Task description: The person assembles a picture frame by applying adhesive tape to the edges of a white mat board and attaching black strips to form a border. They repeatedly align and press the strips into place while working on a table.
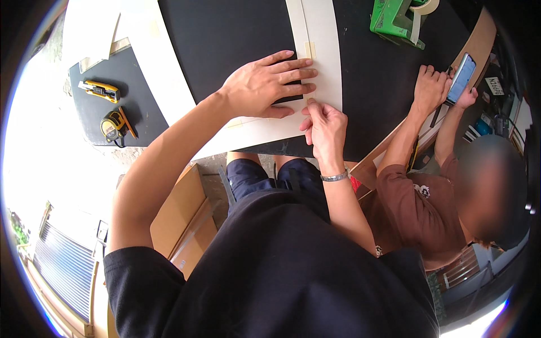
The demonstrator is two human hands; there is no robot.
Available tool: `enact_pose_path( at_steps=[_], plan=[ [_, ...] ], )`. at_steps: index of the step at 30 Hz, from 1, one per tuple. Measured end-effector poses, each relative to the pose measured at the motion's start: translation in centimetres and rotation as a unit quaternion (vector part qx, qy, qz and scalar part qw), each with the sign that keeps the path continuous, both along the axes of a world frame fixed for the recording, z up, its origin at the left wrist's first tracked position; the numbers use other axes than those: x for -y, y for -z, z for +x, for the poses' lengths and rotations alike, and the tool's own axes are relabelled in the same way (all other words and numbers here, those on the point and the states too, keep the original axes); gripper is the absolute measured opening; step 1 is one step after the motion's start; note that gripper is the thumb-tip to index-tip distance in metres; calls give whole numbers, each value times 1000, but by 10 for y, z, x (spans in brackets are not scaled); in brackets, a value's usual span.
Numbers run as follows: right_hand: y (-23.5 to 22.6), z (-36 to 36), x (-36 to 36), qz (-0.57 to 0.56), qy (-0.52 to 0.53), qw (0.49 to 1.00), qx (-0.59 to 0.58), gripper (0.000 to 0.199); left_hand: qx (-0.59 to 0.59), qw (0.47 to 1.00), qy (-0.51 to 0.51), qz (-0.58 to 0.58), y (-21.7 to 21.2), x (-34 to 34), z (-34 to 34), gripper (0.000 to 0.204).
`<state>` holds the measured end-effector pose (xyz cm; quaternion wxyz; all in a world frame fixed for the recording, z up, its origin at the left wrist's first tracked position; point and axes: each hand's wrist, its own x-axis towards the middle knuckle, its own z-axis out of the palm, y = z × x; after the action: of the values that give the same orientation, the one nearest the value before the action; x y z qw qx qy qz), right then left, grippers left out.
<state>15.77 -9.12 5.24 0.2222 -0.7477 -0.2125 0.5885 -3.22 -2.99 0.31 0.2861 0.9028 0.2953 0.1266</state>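
Observation:
My left hand [262, 84] lies flat with its fingers spread, pressing on the white board frame [328, 67] and across its inner edge. Close beside it, my right hand [328, 127] is closed in a pinch over the frame's near right corner. Whatever its thumb and fingers hold, if anything, is hidden. A short strip of pale masking tape [309, 50] crosses the seam on the right side, just beyond my left fingertips. Another pale piece of tape [234, 123] shows on the near side of the frame.
On the black table [372, 84] stands a green tape dispenser [389, 22], far right. A yellow utility knife [100, 90] and a tape measure [115, 125] lie at left. At right, another person holds a phone [462, 79]. Cardboard boxes [183, 214] stand below the table's left side.

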Motion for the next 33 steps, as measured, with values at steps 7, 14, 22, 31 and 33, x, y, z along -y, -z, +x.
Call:
enact_pose_path(
  at_steps=[7, 14, 22, 31, 33],
  plan=[
    [5, -13, 5, 2, 84, 996, -12, 34, 6, 1000, 2, -4, 2, -1, 0, 62],
    [5, -8, 2, -4, 78, 997, -17, 34, 16, 1000, 2, 1, 2, -2, 0, 60],
    [-2, 15, -10, -65, -96, 993, -15, 33, 7, 1000, 6, -3, 1, -2, 0, 61],
    [-10, 20, -30, 168, -451, 830, 283, 29, 9, 1000, 1, 10, 1, -1, 0, 63],
    [-8, 20, -29, 152, -464, 822, 293, 27, 5, 1000, -2, 10, 2, -1, 0, 64]
  ],
)
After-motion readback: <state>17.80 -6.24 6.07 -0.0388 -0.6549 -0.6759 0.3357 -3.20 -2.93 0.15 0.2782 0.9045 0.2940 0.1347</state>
